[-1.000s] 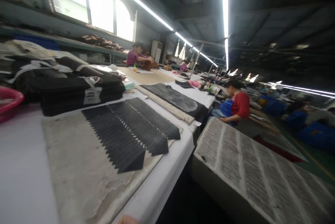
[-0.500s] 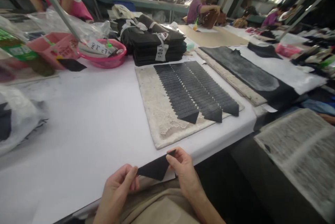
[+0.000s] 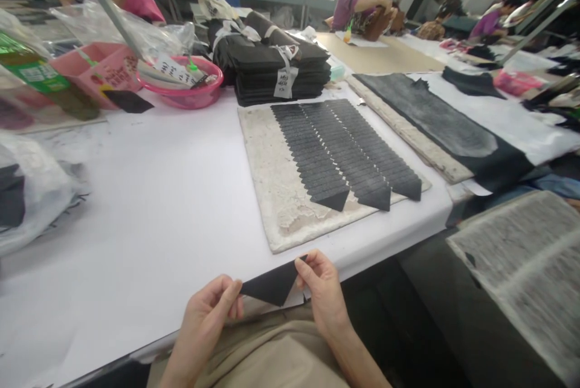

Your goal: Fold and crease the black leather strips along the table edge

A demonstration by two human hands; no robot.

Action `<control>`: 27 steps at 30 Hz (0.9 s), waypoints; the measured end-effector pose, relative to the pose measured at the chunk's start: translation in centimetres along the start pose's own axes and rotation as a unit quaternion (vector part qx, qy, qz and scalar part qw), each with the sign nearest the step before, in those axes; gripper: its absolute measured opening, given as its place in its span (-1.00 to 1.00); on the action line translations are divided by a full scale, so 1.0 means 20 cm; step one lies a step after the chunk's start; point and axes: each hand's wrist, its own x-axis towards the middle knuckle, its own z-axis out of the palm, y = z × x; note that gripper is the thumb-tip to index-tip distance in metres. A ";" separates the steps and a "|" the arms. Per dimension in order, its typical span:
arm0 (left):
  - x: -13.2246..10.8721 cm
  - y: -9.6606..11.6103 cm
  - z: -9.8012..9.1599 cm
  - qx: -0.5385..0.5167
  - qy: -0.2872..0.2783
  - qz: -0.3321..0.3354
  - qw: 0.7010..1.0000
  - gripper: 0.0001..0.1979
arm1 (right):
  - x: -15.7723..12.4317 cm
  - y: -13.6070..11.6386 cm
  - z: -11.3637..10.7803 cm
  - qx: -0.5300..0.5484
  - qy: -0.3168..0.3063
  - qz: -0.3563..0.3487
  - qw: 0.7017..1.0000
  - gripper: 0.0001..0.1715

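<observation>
A small black triangular piece of material (image 3: 274, 284) is stretched between my two hands at the front edge of the white-covered table. My left hand (image 3: 211, 312) pinches its left corner between thumb and fingers. At the upper right corner, my right hand (image 3: 324, 291) holds it in the same kind of pinch. Just beyond my hands lies a pale, worn board (image 3: 276, 194). Three columns of overlapping black pieces (image 3: 333, 152) with pointed ends cover much of it.
Behind the board is a tied stack of black material (image 3: 281, 67) with a paper tag. A pink basin (image 3: 199, 95), a pink box (image 3: 97, 67) and a green-labelled bottle (image 3: 45, 77) stand at the left. A grey board (image 3: 521, 255) is at right. A person in purple (image 3: 351, 4) sits farther back.
The view has shifted slightly, so most things sit a little differently in the frame. Both hands keep their pinch on the black piece, which is held much as before.
</observation>
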 end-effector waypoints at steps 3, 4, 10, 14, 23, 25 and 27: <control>0.01 -0.02 -0.02 0.001 -0.008 0.012 1.000 -0.61 | 0.01 0.00 -0.01 -0.002 -0.003 0.002 1.000 -0.62; 0.01 -0.02 -0.02 0.000 -0.009 0.012 1.000 -0.64 | 0.01 0.00 -0.01 -0.006 -0.005 0.002 1.000 -0.62; 0.02 -0.02 -0.02 -0.048 -0.003 -0.006 0.999 -0.78 | 0.00 0.00 -0.02 -0.027 -0.034 -0.010 0.999 -0.70; 0.01 -0.01 -0.01 -0.078 -0.002 0.002 0.997 -0.80 | 0.00 0.00 -0.03 -0.025 -0.076 -0.035 0.996 -0.77; 0.01 -0.04 -0.05 -0.105 0.034 0.114 0.987 -0.95 | 0.01 0.02 -0.02 -0.021 -0.117 -0.054 0.991 -0.81; 0.01 -0.04 -0.05 -0.104 0.034 0.107 0.988 -0.95 | 0.01 0.02 -0.01 -0.019 -0.115 -0.047 0.992 -0.80; 0.01 -0.04 -0.05 -0.104 0.039 0.100 0.989 -0.95 | 0.01 0.02 0.00 -0.022 -0.114 -0.039 0.992 -0.79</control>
